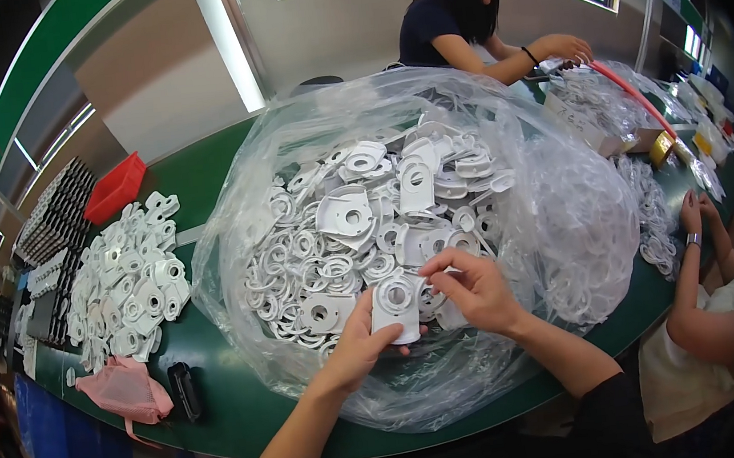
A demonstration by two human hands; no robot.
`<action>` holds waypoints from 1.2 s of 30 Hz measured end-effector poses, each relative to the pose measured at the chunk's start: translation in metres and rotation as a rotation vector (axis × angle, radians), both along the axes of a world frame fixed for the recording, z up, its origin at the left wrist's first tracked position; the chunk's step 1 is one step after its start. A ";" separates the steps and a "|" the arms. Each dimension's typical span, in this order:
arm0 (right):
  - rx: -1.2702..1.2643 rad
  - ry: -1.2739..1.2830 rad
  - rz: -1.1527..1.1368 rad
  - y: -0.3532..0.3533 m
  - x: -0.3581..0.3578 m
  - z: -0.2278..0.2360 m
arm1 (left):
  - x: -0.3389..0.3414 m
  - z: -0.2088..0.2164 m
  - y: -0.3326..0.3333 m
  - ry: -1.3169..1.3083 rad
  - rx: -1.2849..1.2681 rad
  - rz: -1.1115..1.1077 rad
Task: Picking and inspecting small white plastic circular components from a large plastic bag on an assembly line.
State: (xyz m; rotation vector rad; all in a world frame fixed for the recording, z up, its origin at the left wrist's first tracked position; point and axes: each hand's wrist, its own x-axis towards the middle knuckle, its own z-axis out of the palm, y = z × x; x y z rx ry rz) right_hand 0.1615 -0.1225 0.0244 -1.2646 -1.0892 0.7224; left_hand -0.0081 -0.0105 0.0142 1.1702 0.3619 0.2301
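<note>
A white plastic part (395,303), a flat plate with a raised ring around a hole, is gripped by its lower end in my left hand (359,341), the thumb across its face. My right hand (472,288) is beside the part's upper right edge, thumb and forefinger curled close together. Whether something small sits between those fingers I cannot make out. Just beyond both hands, a large heap of similar white plastic parts (343,214) lies in a wide clear plastic bag (234,243), whose rim spreads over the green table.
A pile of white parts (127,290) lies at the left, near a red bin (115,187) and stacked black trays (53,217). A pink pouch (126,390) and a black case (185,391) rest nearby. One co-worker (470,21) sits across, another (706,309) at the right.
</note>
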 end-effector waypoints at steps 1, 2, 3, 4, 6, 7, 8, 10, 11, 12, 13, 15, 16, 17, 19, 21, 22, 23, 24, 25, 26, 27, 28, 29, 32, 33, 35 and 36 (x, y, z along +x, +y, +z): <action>-0.032 -0.039 0.017 -0.001 -0.001 0.002 | 0.001 0.000 -0.002 0.000 -0.002 -0.007; -0.034 -0.039 0.010 -0.001 -0.001 0.001 | 0.002 0.000 -0.003 -0.007 0.002 -0.039; 0.008 -0.202 0.004 0.000 0.000 -0.001 | 0.002 0.000 -0.005 -0.014 0.006 -0.070; 0.048 -0.364 -0.005 0.000 0.000 -0.003 | 0.004 -0.001 -0.006 -0.013 0.004 -0.078; 0.052 -0.338 -0.022 0.000 -0.003 -0.004 | 0.007 -0.004 -0.009 0.005 0.008 -0.138; 0.094 -0.437 -0.014 0.003 -0.003 -0.005 | 0.005 -0.004 -0.009 0.005 0.008 -0.135; 0.137 -0.537 -0.005 0.005 -0.003 -0.005 | 0.004 -0.004 -0.010 0.000 0.018 -0.141; 0.150 -0.522 -0.017 0.005 -0.007 -0.007 | 0.004 -0.003 -0.012 -0.006 0.029 -0.151; 0.162 -0.508 -0.033 0.005 -0.008 -0.008 | 0.004 -0.002 -0.014 -0.009 0.014 -0.161; 0.162 -0.509 -0.036 0.004 -0.008 -0.009 | 0.004 -0.001 -0.015 -0.013 -0.001 -0.170; 0.158 -0.532 -0.044 0.004 -0.007 -0.011 | 0.006 -0.003 -0.015 -0.013 -0.003 -0.173; 0.152 -0.554 -0.055 0.003 -0.007 -0.014 | 0.008 -0.006 -0.015 -0.018 -0.026 -0.187; 0.157 -0.583 -0.068 0.003 -0.009 -0.013 | 0.006 -0.005 -0.015 -0.018 -0.024 -0.182; 0.163 -0.612 -0.082 0.004 -0.011 -0.012 | 0.004 -0.004 -0.014 0.005 -0.030 -0.177; 0.171 -0.632 -0.094 0.004 -0.014 -0.013 | 0.003 -0.003 -0.014 0.028 -0.037 -0.174; 0.175 -0.653 -0.111 0.003 -0.014 -0.015 | 0.004 -0.004 -0.014 0.050 0.011 -0.182; 0.203 -0.688 -0.128 0.003 -0.013 -0.016 | 0.004 -0.004 -0.015 0.049 0.011 -0.184; 0.233 -0.721 -0.142 0.004 -0.012 -0.017 | 0.004 -0.004 -0.015 0.067 0.103 -0.171; 0.235 -0.720 -0.142 0.003 -0.012 -0.015 | 0.004 -0.003 -0.016 0.085 0.194 -0.158; 0.220 -0.665 -0.137 0.002 -0.011 -0.012 | 0.004 -0.001 -0.017 0.086 0.195 -0.158; 0.211 -0.609 -0.124 0.003 -0.012 -0.008 | 0.002 0.002 -0.019 0.082 0.215 -0.114; 0.217 -0.606 -0.116 0.003 -0.012 -0.006 | 0.001 0.004 -0.021 0.078 0.235 -0.069; 0.117 -0.477 -0.092 0.002 -0.010 -0.005 | 0.002 0.000 -0.022 0.076 0.234 -0.071; 0.018 -0.347 -0.068 0.000 -0.007 -0.005 | 0.004 -0.007 -0.022 0.008 0.251 -0.045; -0.125 -0.091 0.112 0.004 0.005 -0.014 | 0.003 -0.023 -0.016 -0.081 0.490 -0.002; -0.122 -0.093 0.116 0.004 0.007 -0.013 | 0.002 -0.024 -0.015 -0.100 0.711 0.014; -0.136 0.031 0.254 0.004 0.014 -0.014 | 0.002 -0.006 -0.020 -0.012 0.798 0.048; -0.139 0.031 0.249 0.004 0.015 -0.016 | 0.004 0.000 -0.021 0.077 0.885 0.081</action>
